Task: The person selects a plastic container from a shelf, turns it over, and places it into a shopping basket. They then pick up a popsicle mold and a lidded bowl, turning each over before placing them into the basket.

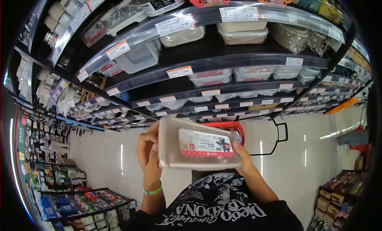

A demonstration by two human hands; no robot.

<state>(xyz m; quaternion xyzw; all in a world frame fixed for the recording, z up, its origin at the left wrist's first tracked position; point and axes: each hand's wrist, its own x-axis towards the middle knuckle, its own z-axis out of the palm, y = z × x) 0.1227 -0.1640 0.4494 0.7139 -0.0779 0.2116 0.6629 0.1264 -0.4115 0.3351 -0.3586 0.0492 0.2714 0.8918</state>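
Observation:
A beige, see-through plastic food storage container [170, 145] is held up in front of my chest, slightly tilted. A printed label [207, 142] with a red strip covers much of the side facing me. My left hand [149, 149], with a green band at the wrist, is closed around its left end. At the right end, my right hand [243, 157] grips the edge, thumb near the label. Some of the fingers on both hands are hidden behind the container.
Shelves of plastic boxes [243, 34] with price tags [175, 24] rise in front of me. A red shopping basket [240, 129] with a black handle [281, 132] is below, behind the container. Display racks stand at lower left [85, 205] and lower right [338, 195].

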